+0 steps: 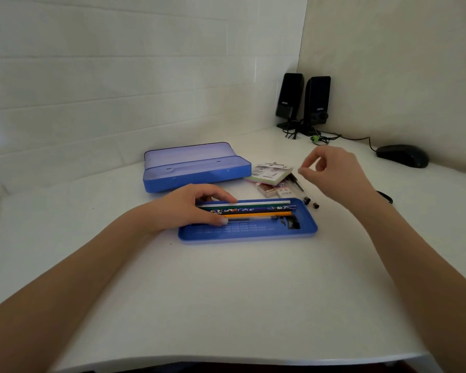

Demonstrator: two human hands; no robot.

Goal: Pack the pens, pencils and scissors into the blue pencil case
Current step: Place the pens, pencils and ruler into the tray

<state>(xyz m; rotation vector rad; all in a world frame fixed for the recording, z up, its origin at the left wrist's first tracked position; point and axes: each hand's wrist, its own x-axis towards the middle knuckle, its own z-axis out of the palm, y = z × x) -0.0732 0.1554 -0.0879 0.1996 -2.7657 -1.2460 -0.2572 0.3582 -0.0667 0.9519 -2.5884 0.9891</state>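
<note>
White tiled walls meet in a corner behind a white table (pixel 226 292), where two black speakers (pixel 303 99) and a black mouse (pixel 402 155) sit at the far right. Near the middle lies a shallow blue tray (pixel 253 232) holding several pencils and pens (pixel 258 211) laid side by side along its length, with a dark item at its right end that is too blurred to identify. The left hand (pixel 191 205) rests on the tray's left end, fingers spread flat over the pencils and pressing them down rather than closing around any one. Beyond that grip, further from the person, the blue pencil case (pixel 197 168) stands with its lid up and its inside bare. The right hand (pixel 331 170) hovers above the table to the right of the tray, thumb and forefinger pinched close together; whether anything is between them cannot be told. Just below and left of this grip lie a small notepad (pixel 269 173), two erasers (pixel 276 190) and loose black pens (pixel 304 192).
</note>
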